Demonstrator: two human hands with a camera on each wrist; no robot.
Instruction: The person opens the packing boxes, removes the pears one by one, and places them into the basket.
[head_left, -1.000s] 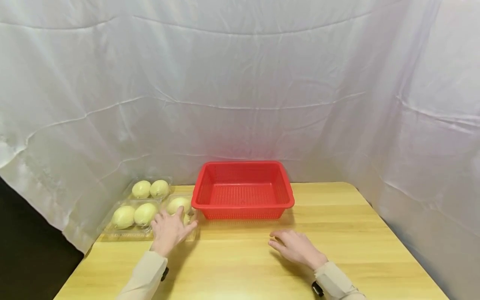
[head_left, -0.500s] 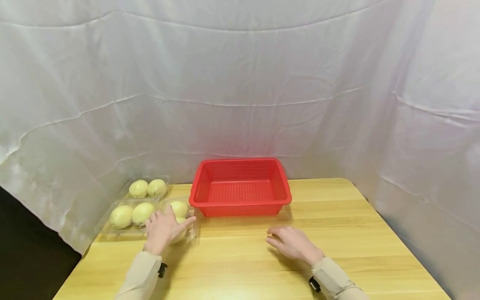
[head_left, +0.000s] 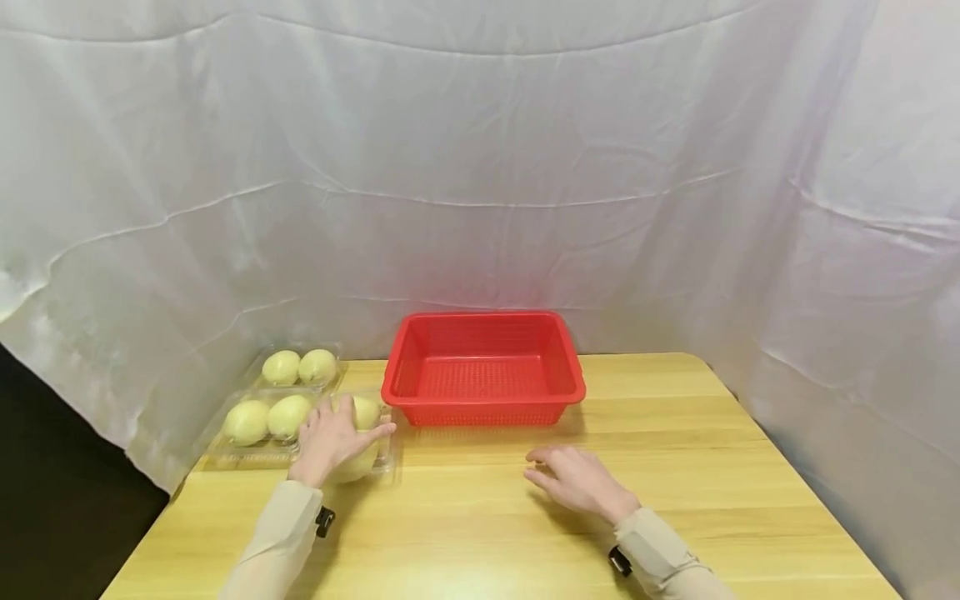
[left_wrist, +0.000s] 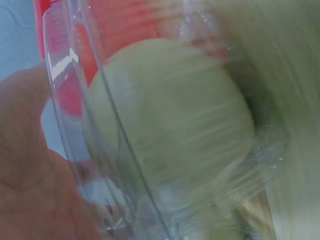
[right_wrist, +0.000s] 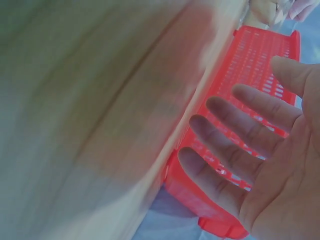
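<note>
A clear plastic box point(head_left: 385, 450) with two pale yellow fruit point(head_left: 365, 412) lies on the left part of the table point(head_left: 465, 517), in from its left edge. The left hand point(head_left: 327, 442) is over it, fingers extended and thumb spread to the right, a spread that probably suits so wide a top. In the left wrist view the palm lies along the rim; it seems to rest on the box without a grip, though the fingertips' contact is hidden. The box's walls presumably keep the round fruit from rolling.

Close on its left, towards the table's left edge, is a second box point(head_left: 247, 457) with two fruit, leaving little room on that side. A third box point(head_left: 328, 385) sits at the far left corner. A red basket point(head_left: 483, 410) stands by the middle of the far edge, its near left corner just beside the first box. The right hand point(head_left: 576, 481) hangs relaxed nearer than the basket, fingers apart, holding nothing. A pale curtain point(head_left: 480, 167) closes off the far side.
</note>
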